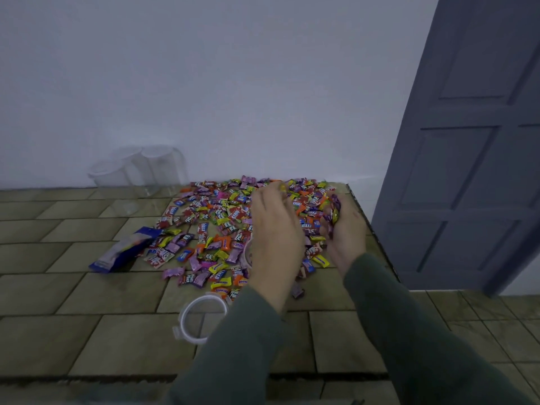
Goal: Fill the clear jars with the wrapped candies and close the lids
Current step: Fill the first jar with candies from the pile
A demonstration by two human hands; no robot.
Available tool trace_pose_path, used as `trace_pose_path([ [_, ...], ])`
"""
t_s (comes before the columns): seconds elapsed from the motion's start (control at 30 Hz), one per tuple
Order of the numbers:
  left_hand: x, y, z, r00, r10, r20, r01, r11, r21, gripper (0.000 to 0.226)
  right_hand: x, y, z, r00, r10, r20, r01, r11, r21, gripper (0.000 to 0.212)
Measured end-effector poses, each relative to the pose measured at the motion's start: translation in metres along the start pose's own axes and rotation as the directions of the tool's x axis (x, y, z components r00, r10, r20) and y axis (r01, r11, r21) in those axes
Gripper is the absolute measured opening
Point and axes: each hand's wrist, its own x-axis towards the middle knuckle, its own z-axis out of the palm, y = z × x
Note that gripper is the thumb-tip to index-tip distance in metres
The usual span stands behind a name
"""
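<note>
A wide heap of wrapped candies point(222, 226) in many colours covers the tiled surface by the wall. My left hand point(274, 232) hovers over the heap, fingers bent, with a candy or two at its fingertips. My right hand point(344, 229) grips a bunch of purple and yellow candies. A clear jar point(247, 252) shows partly under my left hand, mostly hidden. Its white-rimmed lid point(201, 320) lies flat near my left sleeve. Three clear lidded jars point(140, 171) stand against the wall at the back left.
A torn blue and white candy bag point(125, 249) lies left of the heap. The surface's right edge point(377, 238) runs close beside my right hand. A grey panelled door point(473, 141) stands beyond that edge.
</note>
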Motion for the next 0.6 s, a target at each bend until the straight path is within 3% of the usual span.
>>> trace_pose_path([
  [0.17,0.001,-0.037,-0.023,0.993,-0.080,0.088,0.092,0.987,-0.134,0.026,-0.019,-0.003,0.029,0.999,0.006,0.037,-0.009,0.998,0.059,0.028],
  [0.4,0.002,-0.053,-0.037,0.955,-0.134,0.263,0.233,0.891,-0.390,0.015,-0.026,0.006,0.045,0.997,-0.035,0.076,0.034,0.999,0.015,0.031],
  [0.6,-0.001,-0.066,-0.035,0.925,-0.119,0.360,0.266,0.881,-0.393,0.017,-0.041,0.018,0.057,1.000,0.002,0.001,-0.002,1.000,-0.019,0.033],
])
